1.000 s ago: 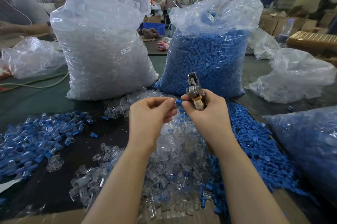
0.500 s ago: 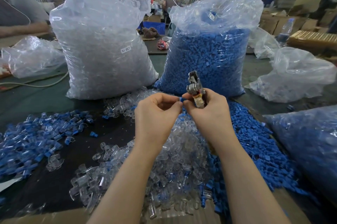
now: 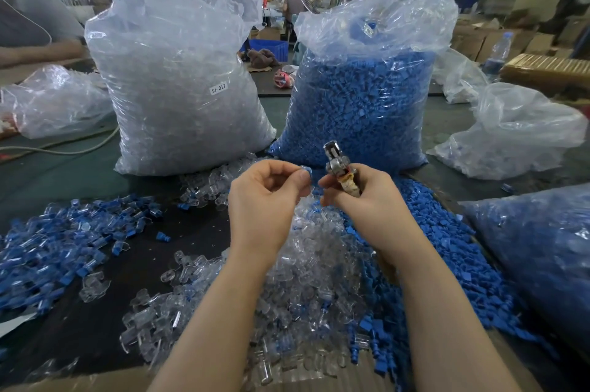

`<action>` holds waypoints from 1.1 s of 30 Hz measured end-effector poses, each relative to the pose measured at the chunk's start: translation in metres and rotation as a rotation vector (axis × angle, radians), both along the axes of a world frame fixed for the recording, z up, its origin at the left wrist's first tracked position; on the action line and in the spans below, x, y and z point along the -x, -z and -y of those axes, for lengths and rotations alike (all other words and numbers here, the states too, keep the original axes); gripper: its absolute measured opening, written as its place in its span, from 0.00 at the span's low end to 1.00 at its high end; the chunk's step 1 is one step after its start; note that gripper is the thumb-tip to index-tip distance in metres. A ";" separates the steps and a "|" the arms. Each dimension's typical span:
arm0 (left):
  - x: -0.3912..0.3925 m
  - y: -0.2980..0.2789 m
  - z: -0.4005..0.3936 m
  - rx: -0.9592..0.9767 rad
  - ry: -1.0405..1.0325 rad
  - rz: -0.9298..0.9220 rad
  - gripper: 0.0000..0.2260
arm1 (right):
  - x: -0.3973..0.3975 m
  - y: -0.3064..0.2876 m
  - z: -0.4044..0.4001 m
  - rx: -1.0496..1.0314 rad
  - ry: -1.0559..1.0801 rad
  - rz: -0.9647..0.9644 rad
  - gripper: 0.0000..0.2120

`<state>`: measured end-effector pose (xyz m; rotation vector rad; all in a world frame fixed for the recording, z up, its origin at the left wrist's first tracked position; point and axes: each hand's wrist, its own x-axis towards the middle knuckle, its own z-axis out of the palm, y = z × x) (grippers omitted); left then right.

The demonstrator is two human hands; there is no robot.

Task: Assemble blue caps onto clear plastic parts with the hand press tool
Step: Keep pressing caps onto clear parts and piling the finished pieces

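Observation:
My left hand (image 3: 266, 200) pinches a small clear part with a blue cap (image 3: 306, 172) between thumb and fingertips, held above the table. My right hand (image 3: 364, 200) grips the metal hand press tool (image 3: 336, 164) by its taped handle, the jaws pointing up. The two hands are a short gap apart. Below them lies a heap of loose clear plastic parts (image 3: 306, 264). A spread of loose blue caps (image 3: 447, 251) lies to the right of it. A pile of clear parts with blue caps fitted (image 3: 64, 241) lies on the dark table at the left.
Two tall bags stand behind the hands: one of clear parts (image 3: 178, 85), one of blue caps (image 3: 360, 104). More bags sit at right (image 3: 510, 133), lower right (image 3: 542, 257) and far left (image 3: 54, 101). Another person's arm (image 3: 35, 53) rests at the far left.
My hands were touching at the tool half a second ago; the left hand has drawn away to the left with the capped part. The right hand and tool stayed almost in place.

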<state>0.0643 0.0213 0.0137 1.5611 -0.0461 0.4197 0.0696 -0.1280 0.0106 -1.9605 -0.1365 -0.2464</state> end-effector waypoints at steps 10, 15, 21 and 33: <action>-0.001 0.000 -0.001 0.100 0.103 0.061 0.05 | 0.004 -0.001 -0.006 0.125 -0.117 -0.007 0.11; -0.001 -0.001 -0.003 0.111 0.123 0.078 0.05 | 0.004 0.000 -0.008 0.146 -0.115 0.012 0.13; -0.001 -0.002 -0.004 0.129 0.136 0.071 0.05 | 0.002 0.003 -0.007 0.236 -0.061 0.045 0.03; -0.003 -0.002 -0.011 0.157 0.124 -0.094 0.03 | 0.000 0.003 -0.010 0.385 -0.021 0.061 0.04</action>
